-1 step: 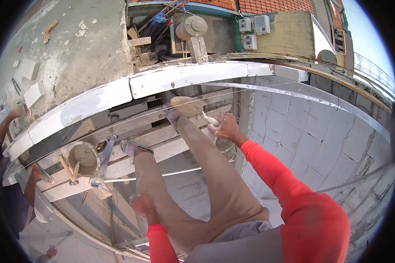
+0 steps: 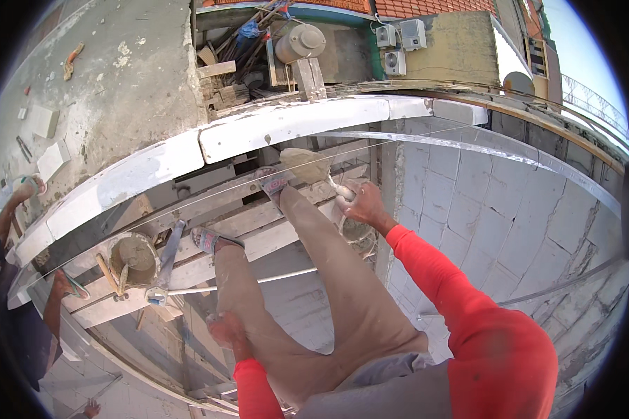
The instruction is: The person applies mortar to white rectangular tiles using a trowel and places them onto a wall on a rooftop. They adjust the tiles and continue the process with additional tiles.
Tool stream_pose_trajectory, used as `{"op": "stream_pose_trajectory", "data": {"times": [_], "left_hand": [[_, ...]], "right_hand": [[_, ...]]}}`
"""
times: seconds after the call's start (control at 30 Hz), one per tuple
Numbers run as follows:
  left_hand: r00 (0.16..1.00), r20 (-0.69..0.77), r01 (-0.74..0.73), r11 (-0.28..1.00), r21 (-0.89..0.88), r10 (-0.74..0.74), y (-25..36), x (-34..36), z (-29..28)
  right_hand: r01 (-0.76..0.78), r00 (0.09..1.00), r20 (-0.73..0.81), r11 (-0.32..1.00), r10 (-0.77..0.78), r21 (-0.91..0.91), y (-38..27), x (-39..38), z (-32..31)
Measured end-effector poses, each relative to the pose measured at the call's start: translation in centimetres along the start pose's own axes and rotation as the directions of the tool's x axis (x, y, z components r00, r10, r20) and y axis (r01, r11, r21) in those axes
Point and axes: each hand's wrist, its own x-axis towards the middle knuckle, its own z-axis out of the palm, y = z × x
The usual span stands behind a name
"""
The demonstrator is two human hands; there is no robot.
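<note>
My right hand [image 2: 365, 202] is closed around the handle of a trowel [image 2: 305, 166]. Its broad, mortar-coloured blade is stretched out just beyond my right foot, over the planks [image 2: 241, 218] and short of the white block wall [image 2: 293, 128]. My left hand [image 2: 225, 329] hangs beside my left leg with its fingers curled, and nothing shows in it. Near the planks' left end stands a bucket [image 2: 134, 260] of grey mortar, a wooden-handled tool [image 2: 107, 272] against it. A handsaw [image 2: 169, 258] lies right of it. Partly hidden behind my right leg is another mortar container [image 2: 356, 229].
A taut string [image 2: 210, 197] crosses above the planks. Gaps open between and below the boards. Another person [image 2: 21, 328] is at the left, feet on the scaffold and wall side. Loose white blocks [image 2: 53, 160] lie on the concrete slab [image 2: 133, 84]. Grey block wall [image 2: 468, 209] stands right.
The view has shifted slightly. The trowel blade sits slightly farther right, still in my right hand. My left hand stays beside my leg.
</note>
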Motion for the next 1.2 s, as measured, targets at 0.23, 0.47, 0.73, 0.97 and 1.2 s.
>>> {"op": "stream_pose_trajectory", "data": {"times": [0.23, 0.47, 0.73, 0.97, 1.2], "left_hand": [[0.987, 0.053, -0.148, 0.988, -0.044, 0.15, 3.4, -0.2, -3.8], [0.973, -0.005, -0.228, 0.971, 0.068, 0.229, 4.9, 1.6, -4.6], [0.949, -0.029, -0.297, 0.923, 0.243, 0.313, 5.1, 2.6, -4.8], [0.91, -0.039, -0.393, 0.89, 0.229, 0.412, 4.2, 4.7, -4.2], [0.919, -0.042, -0.365, 0.885, 0.288, 0.392, 4.7, 4.4, -3.6]], "right_hand": [[-0.384, 0.785, -0.086, 0.591, 0.613, 0.709, 3.5, 3.0, 1.3], [0.153, 0.559, 0.128, -0.254, 0.819, 0.955, 2.6, 15.3, 0.4], [0.316, 0.207, -0.017, -0.051, 0.978, 0.947, 14.5, 26.0, -7.1], [-0.041, 0.057, -0.094, 0.096, 0.994, 0.995, 21.3, 26.7, -10.4], [-0.002, 0.126, -0.009, 0.01, 0.992, 1.0, 17.3, 26.6, -9.1]]}}
